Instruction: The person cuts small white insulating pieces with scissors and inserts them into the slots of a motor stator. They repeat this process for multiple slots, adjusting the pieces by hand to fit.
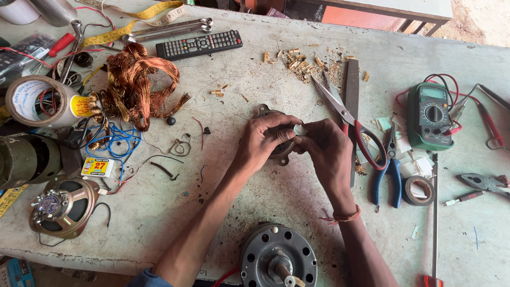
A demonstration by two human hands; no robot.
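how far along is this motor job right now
Done, by the look of it: the old copper winding lies pulled out in a heap, and insulation scraps are strewn by the scissors. In hand: the left hand and right hand both grip the stator, working a small pale piece into it. Left: no new winding shows, and the motor housing sits apart, unassembled.
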